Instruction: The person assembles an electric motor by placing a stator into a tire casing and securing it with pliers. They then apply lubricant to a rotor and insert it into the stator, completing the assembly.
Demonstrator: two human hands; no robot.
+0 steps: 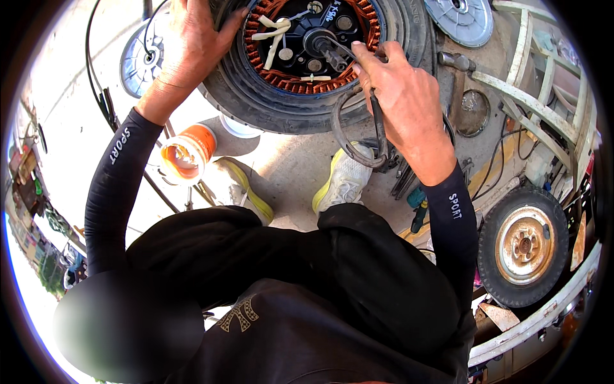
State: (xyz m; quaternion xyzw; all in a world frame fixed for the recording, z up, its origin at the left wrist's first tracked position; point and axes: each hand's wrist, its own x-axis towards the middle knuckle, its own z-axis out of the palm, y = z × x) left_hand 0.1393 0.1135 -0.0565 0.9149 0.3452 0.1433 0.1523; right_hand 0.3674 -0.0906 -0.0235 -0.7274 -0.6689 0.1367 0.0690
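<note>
A wheel with a black tyre [249, 105] lies flat in front of me, its hub showing a ring of copper windings [281, 75]. From the middle stands a greasy metal axle [334, 59]. My left hand [195, 45] rests at the tyre's left side, thumb spread over the rubber; the fingertips leave the picture at the top. Pinched in my right hand [404, 96], above the near right of the hub, is a thick dark cable [376, 125] that loops down below the fingers. White sleeved leads [276, 35] lie over the black hub centre.
An orange tub [195, 146] stands by my left shoe. Round metal covers lie left [135, 61] and at the top right [465, 19]. A hammer [455, 61], a round dish [474, 112], a rusty-rimmed wheel [524, 246] and a white metal frame [531, 89] are on the right.
</note>
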